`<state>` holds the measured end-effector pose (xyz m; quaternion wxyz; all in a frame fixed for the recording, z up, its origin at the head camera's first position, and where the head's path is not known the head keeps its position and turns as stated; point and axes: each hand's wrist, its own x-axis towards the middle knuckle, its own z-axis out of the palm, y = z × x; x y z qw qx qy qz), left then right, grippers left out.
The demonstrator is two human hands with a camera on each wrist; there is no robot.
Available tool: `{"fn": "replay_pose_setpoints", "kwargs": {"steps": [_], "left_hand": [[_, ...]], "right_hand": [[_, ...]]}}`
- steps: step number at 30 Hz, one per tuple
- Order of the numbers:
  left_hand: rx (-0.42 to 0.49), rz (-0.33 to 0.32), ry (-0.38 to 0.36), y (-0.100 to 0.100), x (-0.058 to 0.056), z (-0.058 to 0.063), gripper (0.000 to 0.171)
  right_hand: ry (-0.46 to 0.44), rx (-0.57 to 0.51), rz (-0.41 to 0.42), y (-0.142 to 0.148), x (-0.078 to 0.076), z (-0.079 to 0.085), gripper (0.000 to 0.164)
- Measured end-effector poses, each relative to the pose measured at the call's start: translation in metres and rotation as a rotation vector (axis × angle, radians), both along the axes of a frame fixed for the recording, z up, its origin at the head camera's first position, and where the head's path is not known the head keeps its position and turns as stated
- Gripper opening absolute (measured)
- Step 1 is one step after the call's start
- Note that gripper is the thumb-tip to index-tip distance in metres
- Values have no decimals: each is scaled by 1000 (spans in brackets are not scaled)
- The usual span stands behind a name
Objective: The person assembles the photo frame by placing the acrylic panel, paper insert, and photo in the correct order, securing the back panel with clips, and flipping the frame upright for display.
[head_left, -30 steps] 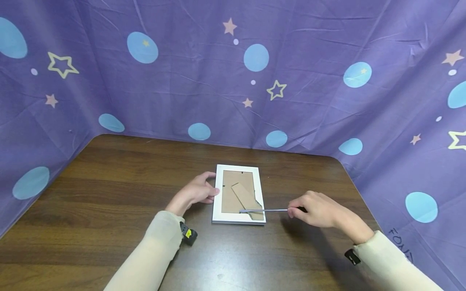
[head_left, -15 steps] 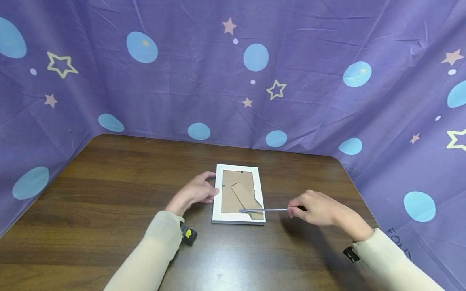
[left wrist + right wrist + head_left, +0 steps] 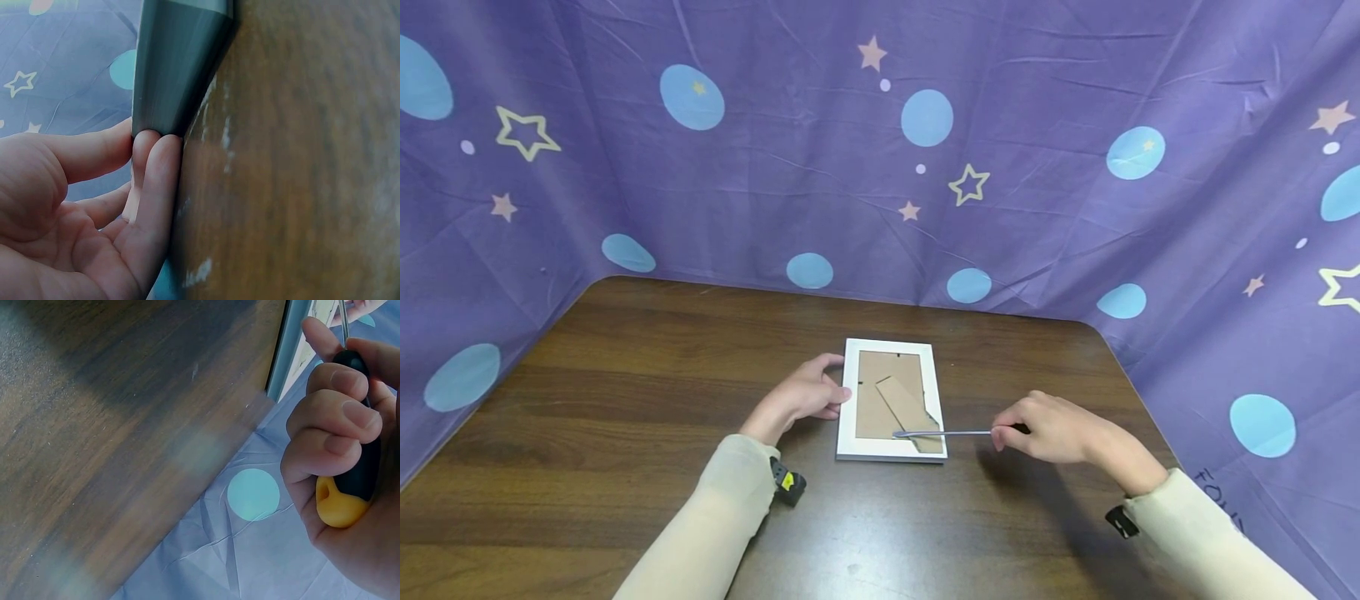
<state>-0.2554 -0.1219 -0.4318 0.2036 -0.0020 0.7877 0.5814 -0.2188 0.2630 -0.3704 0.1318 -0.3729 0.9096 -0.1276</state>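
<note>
Nearest are two pale sleeves (image 3: 688, 525), each with one black device (image 3: 788, 483) at the cuff. The right hand (image 3: 1051, 429) grips one screwdriver (image 3: 966, 432), fingers wrapped round its black-and-yellow handle (image 3: 362, 456). Its shaft crosses one white picture frame (image 3: 891, 451), which lies back up in the middle of one brown table (image 3: 700, 333); whether the tip touches the frame I cannot tell. The left hand (image 3: 797, 396) pinches the frame's left edge, thumb on top, fingers against the side. Inside the frame is one brown board (image 3: 876, 367), with at least two small black tabs (image 3: 898, 356) and one slanting stand (image 3: 902, 404). Behind hangs purple cloth (image 3: 820, 192) with three yellow outlined stars (image 3: 957, 185), five pink stars (image 3: 872, 53) and eleven blue ovals (image 3: 927, 118).
</note>
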Motion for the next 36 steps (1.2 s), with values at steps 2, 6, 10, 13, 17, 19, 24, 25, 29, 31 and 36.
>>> {"fn": "replay_pose_setpoints", "kwargs": {"steps": [2, 6, 10, 13, 17, 19, 24, 25, 29, 31, 36], "left_hand": [[-3, -1, 2, 0, 0, 0, 74], [-5, -1, 3, 0, 1, 2, 74], [-1, -8, 4, 0, 1, 2, 74], [-2, -13, 6, 0, 2, 2, 74], [-4, -12, 2, 0, 2, 2, 74], [-3, -14, -1, 0, 2, 2, 75], [-4, -13, -3, 1, 1, 1, 75], [-5, -10, -3, 1, 1, 1, 75], [-12, -4, 0, 1, 1, 2, 74], [-12, -4, 1, 1, 2, 2, 74], [-9, -7, 1, 1, 2, 1, 74]], "right_hand": [[-4, -1, -1, 0, 0, 0, 25], [0, -5, -6, -1, 1, 0, 25], [4, -16, -8, 0, 3, -2, 25], [1, -23, -11, 2, 4, -3, 25], [7, -25, -32, 6, 4, -1, 25], [17, -24, -56, 8, 4, 1, 26], [67, -25, -132, 13, 4, 3, 27], [82, -23, -151, 14, 4, 3, 27], [125, -2, -240, 17, 6, 3, 28], [131, 12, -277, 17, 7, 2, 28], [97, 15, -319, 18, 8, -1, 29]]}}
